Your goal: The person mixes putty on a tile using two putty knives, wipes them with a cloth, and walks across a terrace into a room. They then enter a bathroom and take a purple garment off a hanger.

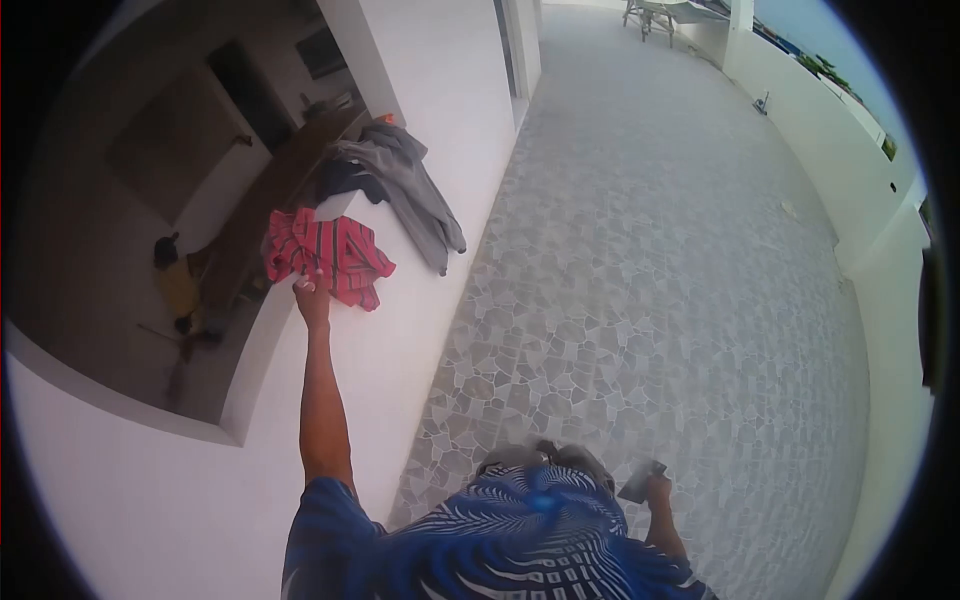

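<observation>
My left hand (pixel 312 290) reaches out to a red striped cloth (pixel 345 255) lying over the white window ledge (pixel 258 350); its fingers are closed on the cloth's lower edge. Just beyond it, a grey garment (pixel 405 185) hangs over the same ledge, with a dark cloth (pixel 350 180) beside it. Low at my right side, my right hand (pixel 658 488) is closed around a flat dark object (pixel 640 482), which looks like a phone.
Through the window opening, a person in yellow (pixel 178 290) is inside the dim room. The grey patterned floor (pixel 640 250) stretches ahead beside a white parapet (pixel 820 150). A table (pixel 655 15) stands at the far end.
</observation>
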### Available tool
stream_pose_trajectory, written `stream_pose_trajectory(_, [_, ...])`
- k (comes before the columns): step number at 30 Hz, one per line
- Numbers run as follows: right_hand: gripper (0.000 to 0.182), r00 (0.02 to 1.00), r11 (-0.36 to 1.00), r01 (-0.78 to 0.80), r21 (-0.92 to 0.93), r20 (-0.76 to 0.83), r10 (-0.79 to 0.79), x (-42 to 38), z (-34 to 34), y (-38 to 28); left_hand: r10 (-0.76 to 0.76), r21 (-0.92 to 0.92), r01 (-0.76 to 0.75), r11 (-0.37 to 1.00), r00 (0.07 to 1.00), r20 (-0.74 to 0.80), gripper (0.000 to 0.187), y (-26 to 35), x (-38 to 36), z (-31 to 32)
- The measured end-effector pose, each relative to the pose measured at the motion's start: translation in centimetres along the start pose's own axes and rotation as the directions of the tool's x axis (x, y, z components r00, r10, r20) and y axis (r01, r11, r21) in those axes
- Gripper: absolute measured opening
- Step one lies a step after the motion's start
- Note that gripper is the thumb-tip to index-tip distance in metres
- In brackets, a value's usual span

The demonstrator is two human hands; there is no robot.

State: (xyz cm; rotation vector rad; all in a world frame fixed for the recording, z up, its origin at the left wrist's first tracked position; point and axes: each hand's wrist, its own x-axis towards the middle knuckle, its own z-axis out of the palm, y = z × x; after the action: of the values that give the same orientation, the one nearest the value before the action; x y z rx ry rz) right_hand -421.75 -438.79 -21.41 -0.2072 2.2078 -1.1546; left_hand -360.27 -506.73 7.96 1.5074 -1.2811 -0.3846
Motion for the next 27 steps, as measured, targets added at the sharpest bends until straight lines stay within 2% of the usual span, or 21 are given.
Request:
stream_pose_trajectory(1, [0.038, 0.997, 0.947, 0.057, -0.317, 0.064, -0.038, 5.0, 0.4, -5.9, 0.079, 0.099, -0.076, 0.992, 0.997, -0.022, 0.067, 1.6, 2.0, -0.3])
stream_pose_trajectory(2, [0.041, 0.983, 0.944, 0.184, -0.273, 0.057, -0.175, 9.2, 1.3, -10.9, 0.156, 0.202, -0.147, 0.968, 0.987, -0.03, 0.072, 3.0, 3.5, -0.6])
stream_pose_trajectory(3, [0.039, 0.935, 0.868, 0.346, -0.357, 0.055, -0.35, 14.3, 2.5, -15.0, 0.152, 0.247, -0.11, 0.963, 0.976, -0.156, 0.08, 1.5, 5.8, 0.0])
stream_pose_trajectory(4, [0.036, 0.963, 0.953, 0.263, -0.152, 0.111, -0.248, 15.4, 3.2, -22.4, 0.155, 0.291, -0.071, 0.954, 0.948, -0.277, 0.088, -0.2, 7.8, 0.9])
stream_pose_trajectory(6, [0.033, 0.885, 0.848, 0.463, -0.256, 0.089, -0.457, 23.1, 5.4, -28.2, 0.051, 0.446, 0.129, 0.886, 0.927, -0.371, 0.097, 0.1, 8.8, 2.4])
stream_pose_trajectory(7, [0.033, 0.895, 0.865, 0.446, -0.228, 0.103, -0.434, 25.1, 6.6, -31.4, 0.012, 0.505, 0.225, 0.833, 0.906, -0.422, 0.101, 0.6, 9.3, 3.0])
stream_pose_trajectory(9, [0.034, 0.912, 0.896, 0.409, -0.174, 0.117, -0.393, 27.9, 7.9, -38.2, -0.11, 0.457, 0.314, 0.832, 0.901, -0.419, 0.104, 2.0, 9.1, 5.1])
stream_pose_trajectory(10, [0.035, 0.919, 0.886, 0.393, -0.245, 0.134, -0.371, 30.3, 8.7, -39.8, -0.122, 0.493, 0.482, 0.724, 0.793, -0.597, 0.094, 4.2, 8.1, 7.1])
stream_pose_trajectory(11, [0.036, 0.929, 0.874, 0.37, -0.315, 0.145, -0.341, 33.2, 9.2, -39.8, -0.097, 0.438, 0.454, 0.776, 0.772, -0.628, 0.077, 6.5, 7.4, 8.2])
stream_pose_trajectory(12, [0.036, 0.943, 0.862, 0.331, -0.384, 0.15, -0.296, 35.5, 9.4, -38.3, -0.118, 0.342, 0.471, 0.813, 0.709, -0.695, 0.065, 4.7, 7.9, 8.5])
stream_pose_trajectory(13, [0.037, 0.912, 0.815, 0.394, -0.425, 0.074, -0.403, 39.0, 9.9, -34.0, -0.018, 0.389, 0.464, 0.796, 0.66, -0.751, 0.057, 3.4, 8.4, 9.1])
stream_pose_trajectory(14, [0.038, 0.866, 0.759, 0.443, -0.478, 0.008, -0.5, 41.7, 10.3, -30.9, -0.002, 0.324, 0.404, 0.856, 0.628, -0.778, 0.051, 1.2, 8.9, 8.7])
stream_pose_trajectory(15, [0.038, 0.967, 0.867, 0.242, -0.436, 0.033, -0.253, 38.4, 9.7, -34.1, 0.126, 0.348, 0.319, 0.881, 0.552, -0.824, 0.044, -1.0, 9.3, 8.3])
stream_pose_trajectory(16, [0.04, 0.999, 0.948, 0.05, -0.315, 0.031, -0.043, 36.7, 9.6, -34.8, 0.204, 0.375, 0.265, 0.888, 0.504, -0.839, 0.043, -1.4, 9.2, 9.3])
stream_pose_trajectory(18, [0.042, 0.994, 0.849, -0.084, -0.521, 0.012, 0.106, 37.7, 8.6, -31.3, 0.257, 0.388, 0.214, 0.896, 0.463, -0.848, 0.042, 0.1, 8.3, 14.0])
stream_pose_trajectory(19, [0.041, 0.986, 0.853, -0.166, -0.495, -0.053, 0.161, 36.8, 8.8, -31.7, 0.252, 0.38, 0.195, 0.904, 0.474, -0.844, 0.042, 1.2, 7.6, 17.3])
stream_pose_trajectory(21, [0.036, 0.965, 0.884, -0.189, -0.427, 0.084, 0.247, 39.7, 8.1, -25.3, 0.197, 0.342, 0.178, 0.923, 0.545, -0.815, 0.041, 3.6, 6.2, 25.4])
stream_pose_trajectory(22, [0.035, 0.956, 0.914, -0.261, -0.31, 0.047, 0.289, 40.7, 9.3, -27.1, 0.195, 0.339, 0.171, 0.925, 0.55, -0.812, 0.041, 4.6, 5.4, 30.2])
stream_pose_trajectory(24, [0.033, 0.925, 0.923, -0.38, -0.061, -0.012, 0.38, 42.1, 10.6, -31.5, -0.003, 0.22, 0.217, 0.951, 0.719, -0.695, 0.039, 6.6, 3.2, 40.1])
stream_pose_trajectory(25, [0.031, 0.959, 0.872, -0.166, -0.461, 0.13, 0.252, 45.5, 10.1, -34.0, -0.081, 0.174, 0.245, 0.954, 0.768, -0.636, 0.038, 7.6, 1.9, 45.0])
stream_pose_trajectory(27, [0.035, 0.953, 0.905, -0.243, -0.35, 0.089, 0.29, 53.6, 11.9, -38.0, -0.233, 0.095, 0.318, 0.943, 0.837, -0.495, 0.037, 9.6, -0.3, 54.1])
